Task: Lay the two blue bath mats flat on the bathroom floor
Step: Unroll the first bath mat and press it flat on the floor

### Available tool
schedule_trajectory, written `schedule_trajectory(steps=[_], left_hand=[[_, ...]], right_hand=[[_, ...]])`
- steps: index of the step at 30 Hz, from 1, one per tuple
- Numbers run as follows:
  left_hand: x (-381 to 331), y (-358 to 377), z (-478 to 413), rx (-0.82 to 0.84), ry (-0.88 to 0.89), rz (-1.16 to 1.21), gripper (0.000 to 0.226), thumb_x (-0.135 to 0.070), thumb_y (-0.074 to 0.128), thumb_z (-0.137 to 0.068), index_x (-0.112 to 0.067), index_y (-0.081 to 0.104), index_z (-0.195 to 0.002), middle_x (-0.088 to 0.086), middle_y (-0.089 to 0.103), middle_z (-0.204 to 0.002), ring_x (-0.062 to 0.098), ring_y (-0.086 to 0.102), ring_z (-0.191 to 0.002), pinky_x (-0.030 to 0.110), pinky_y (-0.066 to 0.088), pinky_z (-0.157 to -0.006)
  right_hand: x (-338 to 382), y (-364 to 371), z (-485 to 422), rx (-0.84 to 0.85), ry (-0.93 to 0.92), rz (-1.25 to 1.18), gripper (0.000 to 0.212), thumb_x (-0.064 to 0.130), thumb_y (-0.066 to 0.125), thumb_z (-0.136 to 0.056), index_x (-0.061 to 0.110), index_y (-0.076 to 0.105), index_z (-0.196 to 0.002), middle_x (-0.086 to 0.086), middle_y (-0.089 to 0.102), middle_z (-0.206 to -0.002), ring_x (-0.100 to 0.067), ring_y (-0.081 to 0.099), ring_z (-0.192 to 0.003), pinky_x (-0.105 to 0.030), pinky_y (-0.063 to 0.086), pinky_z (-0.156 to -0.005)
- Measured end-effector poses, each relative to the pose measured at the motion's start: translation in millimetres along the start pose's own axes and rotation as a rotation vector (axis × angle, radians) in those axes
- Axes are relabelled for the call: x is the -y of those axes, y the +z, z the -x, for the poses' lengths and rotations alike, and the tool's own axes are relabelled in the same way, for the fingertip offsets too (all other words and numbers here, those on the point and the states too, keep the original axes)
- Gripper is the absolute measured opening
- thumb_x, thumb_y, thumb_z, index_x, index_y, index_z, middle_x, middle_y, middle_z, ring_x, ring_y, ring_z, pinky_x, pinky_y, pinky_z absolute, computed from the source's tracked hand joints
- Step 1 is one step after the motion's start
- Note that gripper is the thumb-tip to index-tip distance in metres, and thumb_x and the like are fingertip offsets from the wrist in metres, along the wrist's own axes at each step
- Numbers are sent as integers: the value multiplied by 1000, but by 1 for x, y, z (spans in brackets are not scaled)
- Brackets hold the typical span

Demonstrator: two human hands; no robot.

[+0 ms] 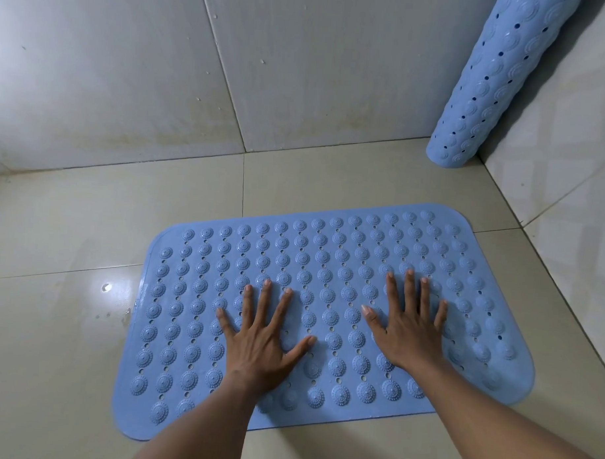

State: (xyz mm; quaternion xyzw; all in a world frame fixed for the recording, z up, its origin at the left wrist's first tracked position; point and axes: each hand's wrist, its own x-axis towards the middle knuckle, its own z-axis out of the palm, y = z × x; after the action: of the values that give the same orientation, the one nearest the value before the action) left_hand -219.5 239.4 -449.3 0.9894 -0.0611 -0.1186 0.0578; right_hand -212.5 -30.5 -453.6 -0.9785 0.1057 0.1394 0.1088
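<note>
A blue rubber bath mat [327, 261] with rows of round bumps and small holes lies flat on the beige floor tiles, slightly skewed to the walls. My left hand [261, 341] rests palm down on its middle with fingers spread. My right hand [409, 327] presses flat on the mat a little to the right, fingers also spread. A second blue bath mat [491, 78] stands rolled up, leaning in the far right corner between the two walls, its lower end on the floor.
Grey tiled wall [128, 68] runs across the back and a white patterned wall [569, 204] along the right. Glossy beige floor tiles [51, 323] stretch to the left of the mat, with a few wet spots near its left edge.
</note>
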Motion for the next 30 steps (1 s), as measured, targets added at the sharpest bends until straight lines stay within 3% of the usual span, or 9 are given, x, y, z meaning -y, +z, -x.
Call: schedule_trajectory(steps=[4,6,9,13,18,23,30], left_hand=[[-7,-3,-10,-92,16,41,93,-92,17,-83,-42,5,-161,-2,-3,-171,27,-11,-156,74,-10,-113],[-21,-8,-32,-117,41,49,91,-89,18,-85,-41,1,-161,-3,-9,-170,23,-20,-155,68,-15,-115],[-58,-19,-78,-125,72,78,88,-83,17,-88,-38,-7,-160,-4,-20,-169,22,-30,-151,60,-16,-119],[-105,-10,-124,-84,150,112,83,-77,20,-92,-36,-2,-161,-3,-15,-170,23,-25,-153,57,-13,-121],[-116,9,-130,-114,166,61,82,-75,18,-94,-30,9,-162,-1,0,-171,27,-11,-156,59,-4,-122],[-117,6,-131,-75,161,20,84,-76,23,-93,-27,16,-162,3,8,-170,31,-1,-157,62,6,-121],[-117,6,-134,-60,135,11,88,-81,32,-88,-33,23,-160,3,18,-169,31,12,-156,60,7,-120]], right_hand=[[-8,-4,-1,-145,-33,-3,82,75,14,-89,33,16,-159,-3,4,-169,-27,0,-155,-64,13,-116],[-17,-12,-16,-225,-85,12,78,71,20,-91,29,29,-156,-3,20,-167,-27,14,-153,-63,22,-112],[-30,-31,-63,-247,-139,41,77,70,17,-93,31,20,-158,2,11,-169,-22,4,-155,-59,13,-118],[-41,-43,-113,-207,-175,55,78,72,16,-91,32,14,-159,8,3,-169,-20,0,-156,-55,8,-123],[-49,-25,-115,-261,-223,85,70,64,30,-95,32,24,-158,2,15,-168,-24,10,-155,-56,15,-121],[-46,-34,-111,-310,-255,47,63,55,42,-93,26,45,-150,-9,39,-155,-31,31,-147,-58,23,-117],[-43,-34,-112,-337,-231,-10,61,53,47,-91,23,53,-144,-14,44,-148,-32,37,-144,-56,26,-118]])
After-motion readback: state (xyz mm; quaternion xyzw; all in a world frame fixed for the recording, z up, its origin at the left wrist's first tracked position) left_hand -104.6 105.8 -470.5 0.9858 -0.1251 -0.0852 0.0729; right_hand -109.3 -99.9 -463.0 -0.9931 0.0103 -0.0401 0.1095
